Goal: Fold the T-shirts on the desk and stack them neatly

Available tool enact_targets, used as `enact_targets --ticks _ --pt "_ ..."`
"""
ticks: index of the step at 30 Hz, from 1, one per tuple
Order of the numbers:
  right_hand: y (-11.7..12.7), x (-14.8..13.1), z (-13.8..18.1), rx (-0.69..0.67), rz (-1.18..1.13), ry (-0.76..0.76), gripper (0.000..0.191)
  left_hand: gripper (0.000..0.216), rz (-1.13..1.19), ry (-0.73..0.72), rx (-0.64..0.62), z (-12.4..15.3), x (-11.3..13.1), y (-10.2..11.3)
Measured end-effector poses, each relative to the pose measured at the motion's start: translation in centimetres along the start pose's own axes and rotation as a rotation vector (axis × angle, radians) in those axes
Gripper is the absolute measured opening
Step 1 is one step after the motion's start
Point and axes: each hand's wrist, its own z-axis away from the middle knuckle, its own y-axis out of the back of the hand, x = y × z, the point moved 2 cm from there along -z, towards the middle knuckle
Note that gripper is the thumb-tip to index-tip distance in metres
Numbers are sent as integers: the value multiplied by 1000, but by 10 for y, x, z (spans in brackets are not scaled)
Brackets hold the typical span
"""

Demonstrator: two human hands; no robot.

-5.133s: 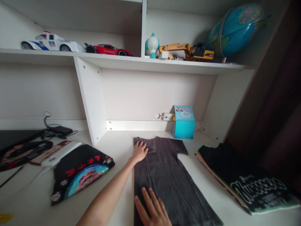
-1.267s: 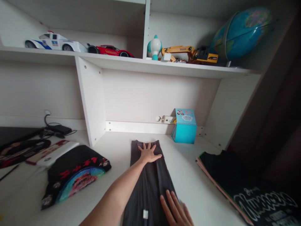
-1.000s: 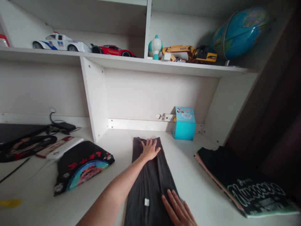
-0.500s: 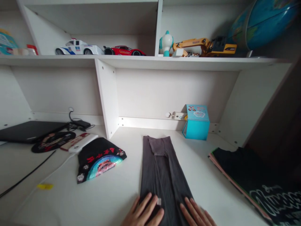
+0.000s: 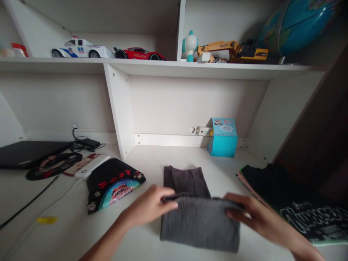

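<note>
A dark grey garment (image 5: pixel 199 224), seemingly a pair of trousers or leggings, lies on the white desk with its near part lifted and folded over. My left hand (image 5: pixel 154 203) pinches the left end of the raised edge between thumb and fingers. At the right end of that edge, my right hand (image 5: pixel 246 210) grips the cloth the same way. The garment's far part rests flat on the desktop behind the lifted edge. Both hands are slightly blurred.
To the left lie a black printed cloth piece (image 5: pixel 114 185), a white device with a cable (image 5: pixel 95 165) and a black laptop (image 5: pixel 32 152). A blue desk calendar (image 5: pixel 223 139) stands at the back. Folded dark shirts (image 5: pixel 288 195) lie right. Toy cars (image 5: pixel 140 54) sit on the shelf above.
My hands were lying flat on the stretched-out garment. Now they hold its near part up and have brought it away from me, doubling it over. The view has shifted slightly.
</note>
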Motion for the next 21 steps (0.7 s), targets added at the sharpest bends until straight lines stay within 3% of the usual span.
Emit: enact_targets --ticks 2,4,7,15,21 --pt "1 21 -56 36 -84 -114 21 29 95 5 57 -54 -15 11" --pt "-11 41 -103 65 -69 -202 18 21 211 167 89 -98 -43 8" --pt "-33 65 -144 88 -4 -267 16 19 253 260 85 -132 -78 -5" --pt "-38 86 -163 219 98 -321 25 20 143 283 197 -144 -109 3" --pt "-67 86 -163 254 108 -427 27 23 -64 351 315 -148 -117 -18"
